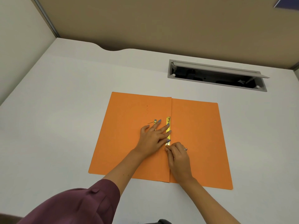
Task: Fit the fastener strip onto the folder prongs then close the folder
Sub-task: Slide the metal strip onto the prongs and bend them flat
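An orange folder (197,135) lies open flat on the white desk. A gold fastener strip (168,125) lies along its centre crease. My left hand (153,138) rests flat on the left leaf, its fingertips pressing on the strip. My right hand (178,156) is at the strip's near end, thumb and forefinger pinched on a thin metal prong (168,148). The far prong (169,118) stands up at the strip's far end. A small metal piece (154,121) with a thin wire lies on the left leaf beside my left index finger.
The white desk (64,118) stretches all around the folder. An open grey cable hatch (216,75) is set into the desk at the back right. Beige partition walls close off the back and left. A dark object shows at the bottom edge.
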A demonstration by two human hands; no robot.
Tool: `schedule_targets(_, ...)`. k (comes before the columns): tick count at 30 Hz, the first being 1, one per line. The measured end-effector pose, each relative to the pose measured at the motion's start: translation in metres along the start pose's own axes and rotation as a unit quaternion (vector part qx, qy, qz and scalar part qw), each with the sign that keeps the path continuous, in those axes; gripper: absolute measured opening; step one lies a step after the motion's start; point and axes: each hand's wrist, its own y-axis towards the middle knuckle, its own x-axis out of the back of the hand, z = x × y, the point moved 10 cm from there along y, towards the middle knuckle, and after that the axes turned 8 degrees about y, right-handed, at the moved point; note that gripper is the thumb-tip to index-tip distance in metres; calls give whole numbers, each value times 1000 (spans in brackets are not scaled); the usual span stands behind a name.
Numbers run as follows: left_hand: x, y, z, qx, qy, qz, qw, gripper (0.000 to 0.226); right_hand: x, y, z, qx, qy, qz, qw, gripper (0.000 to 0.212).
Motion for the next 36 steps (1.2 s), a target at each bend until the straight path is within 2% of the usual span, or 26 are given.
schedule_targets(5, 1, 0, 1, 0, 0, -3, 1000, 37, 4, -2, -3, -3, -5, -8, 1000, 15)
schedule_targets(20, 0, 0, 1, -3, 6, -7, 1000, 37, 2, -2, 3, 11, -44, 1, 999, 11)
schedule_targets(29, 0, 0, 1, -3, 7, -7, 1000, 36, 5, -1, 2, 49, -80, 6, 996, 11)
schedule_targets(36, 0, 0, 0, -1, 6, -1, 1000, 36, -1, -3, 4, 16, -81, -1, 997, 11)
